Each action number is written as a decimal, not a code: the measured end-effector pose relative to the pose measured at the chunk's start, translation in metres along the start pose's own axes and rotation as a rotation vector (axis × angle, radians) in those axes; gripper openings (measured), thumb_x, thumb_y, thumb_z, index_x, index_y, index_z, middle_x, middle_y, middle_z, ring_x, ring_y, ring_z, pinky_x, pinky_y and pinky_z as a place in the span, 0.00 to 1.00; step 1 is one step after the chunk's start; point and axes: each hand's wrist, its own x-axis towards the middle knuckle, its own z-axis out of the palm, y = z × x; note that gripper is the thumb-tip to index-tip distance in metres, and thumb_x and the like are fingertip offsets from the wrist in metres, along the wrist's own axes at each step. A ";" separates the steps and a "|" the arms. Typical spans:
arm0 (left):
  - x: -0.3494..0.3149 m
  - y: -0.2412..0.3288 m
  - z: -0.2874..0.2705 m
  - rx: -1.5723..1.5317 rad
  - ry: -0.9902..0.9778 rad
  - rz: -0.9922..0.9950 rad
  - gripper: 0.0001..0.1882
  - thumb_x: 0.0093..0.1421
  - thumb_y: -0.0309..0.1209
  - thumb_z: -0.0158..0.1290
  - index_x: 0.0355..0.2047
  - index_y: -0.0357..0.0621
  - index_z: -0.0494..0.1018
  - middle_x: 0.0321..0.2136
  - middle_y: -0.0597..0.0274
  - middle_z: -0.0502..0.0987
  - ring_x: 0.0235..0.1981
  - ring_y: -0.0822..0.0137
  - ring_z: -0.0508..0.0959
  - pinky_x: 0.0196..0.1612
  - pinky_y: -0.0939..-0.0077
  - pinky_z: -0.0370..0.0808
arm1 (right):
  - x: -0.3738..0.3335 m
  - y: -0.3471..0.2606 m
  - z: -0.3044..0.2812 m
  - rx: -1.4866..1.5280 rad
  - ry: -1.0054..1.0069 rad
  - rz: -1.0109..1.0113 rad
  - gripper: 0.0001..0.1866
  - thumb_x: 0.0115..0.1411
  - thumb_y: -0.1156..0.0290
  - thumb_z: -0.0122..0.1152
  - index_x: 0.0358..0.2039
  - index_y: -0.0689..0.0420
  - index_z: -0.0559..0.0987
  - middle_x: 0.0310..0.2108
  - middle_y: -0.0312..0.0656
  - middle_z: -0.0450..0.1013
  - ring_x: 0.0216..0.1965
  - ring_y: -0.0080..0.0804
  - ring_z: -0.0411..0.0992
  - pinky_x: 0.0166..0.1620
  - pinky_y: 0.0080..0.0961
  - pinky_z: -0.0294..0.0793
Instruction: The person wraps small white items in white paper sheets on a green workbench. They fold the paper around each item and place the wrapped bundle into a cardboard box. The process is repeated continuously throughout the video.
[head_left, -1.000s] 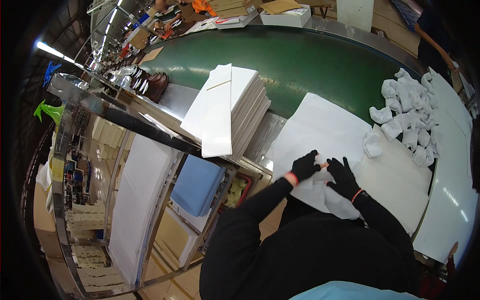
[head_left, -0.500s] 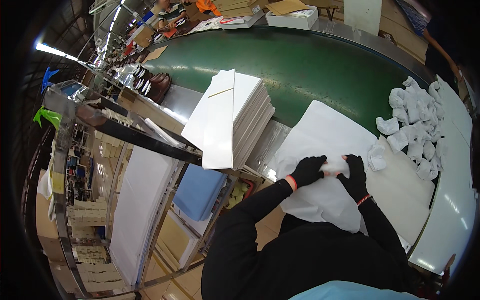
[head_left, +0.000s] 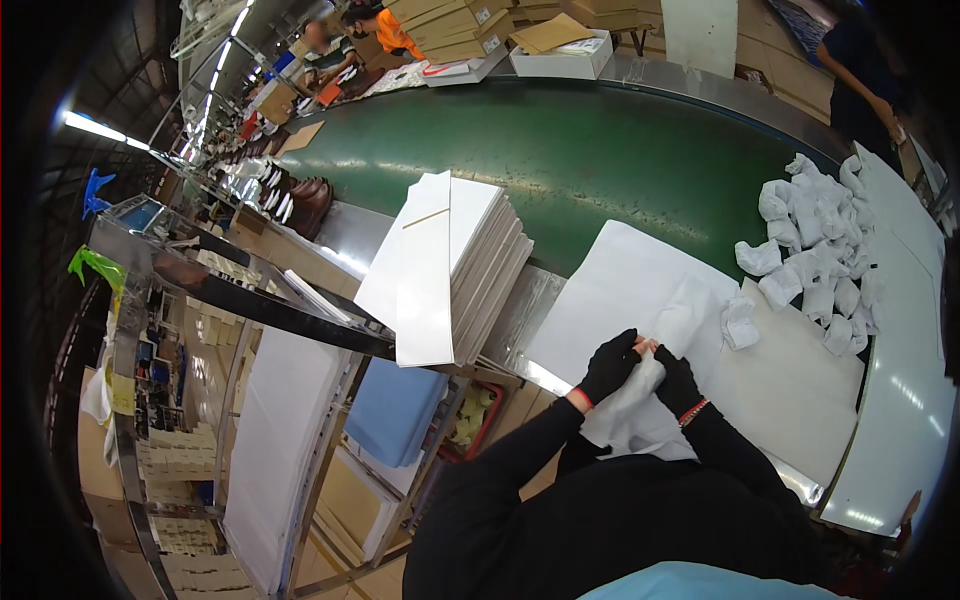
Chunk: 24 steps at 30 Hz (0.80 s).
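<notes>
Both hands are closed on one bunched white sheet [head_left: 637,400]: fingertips of the black-gloved left hand [head_left: 611,367] and right hand [head_left: 677,383] meet and pinch it, with crumpled paper spreading beyond the grip and hanging down toward the wearer's body. Surroundings follow by size. Green conveyor belt [head_left: 560,140]: beyond the grip, running off to its far left. White tabletop [head_left: 900,350]: well to the right of the grip. Stack of white boards [head_left: 480,215]: left of the grip and farther out, one narrow board lying askew on top. Flat white paper [head_left: 590,290]: beneath and just beyond the hands. Heap of white paper wads [head_left: 815,240]: right of the grip, farther out. Folded blue material [head_left: 395,410]: left of the grip, on a rack. Single white wad [head_left: 739,325]: near the right hand, apart from it. Red wristband [head_left: 580,397]: on the left wrist, just behind the grip.
</notes>
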 end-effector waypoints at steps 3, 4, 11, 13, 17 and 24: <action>-0.013 0.024 -0.028 -0.396 0.005 -0.017 0.28 0.60 0.43 0.54 0.54 0.40 0.64 0.49 0.55 0.72 0.49 0.65 0.72 0.50 0.70 0.69 | -0.042 -0.043 0.041 -0.383 -0.150 -0.162 0.18 0.54 0.66 0.66 0.43 0.62 0.78 0.38 0.38 0.76 0.39 0.26 0.73 0.45 0.26 0.73; -0.016 0.037 -0.036 -0.555 -0.003 -0.017 0.40 0.57 0.47 0.59 0.62 0.40 0.56 0.54 0.54 0.68 0.55 0.64 0.69 0.55 0.69 0.67 | -0.063 -0.063 0.060 -0.508 -0.210 -0.220 0.18 0.54 0.67 0.66 0.42 0.62 0.78 0.37 0.38 0.76 0.38 0.25 0.73 0.44 0.26 0.73; -0.048 0.160 -0.063 -0.598 -0.108 0.225 0.54 0.45 0.42 0.69 0.65 0.44 0.49 0.46 0.58 0.73 0.46 0.68 0.74 0.51 0.72 0.70 | -0.131 -0.097 0.082 -1.253 -0.400 -0.285 0.27 0.41 0.65 0.76 0.43 0.60 0.78 0.38 0.43 0.79 0.39 0.32 0.77 0.44 0.29 0.74; -0.055 0.172 -0.062 -0.457 -0.030 0.069 0.40 0.51 0.35 0.65 0.62 0.42 0.59 0.40 0.61 0.75 0.40 0.72 0.75 0.46 0.75 0.71 | -0.143 -0.100 0.076 -1.167 -0.369 -0.246 0.28 0.41 0.63 0.76 0.43 0.60 0.78 0.37 0.42 0.79 0.39 0.33 0.77 0.45 0.30 0.74; -0.060 0.166 -0.050 -0.586 -0.109 0.039 0.25 0.55 0.29 0.58 0.53 0.39 0.68 0.39 0.63 0.75 0.41 0.74 0.73 0.44 0.77 0.70 | -0.164 -0.097 0.064 -1.287 -0.420 -0.367 0.30 0.41 0.58 0.77 0.43 0.60 0.78 0.37 0.44 0.79 0.39 0.35 0.77 0.46 0.29 0.73; -0.075 0.141 -0.021 -0.079 0.200 0.307 0.20 0.56 0.31 0.57 0.49 0.39 0.72 0.41 0.57 0.77 0.42 0.67 0.76 0.46 0.75 0.71 | -0.173 -0.084 0.038 -1.336 -0.415 -0.341 0.27 0.42 0.58 0.75 0.39 0.62 0.79 0.34 0.46 0.79 0.37 0.37 0.78 0.43 0.29 0.74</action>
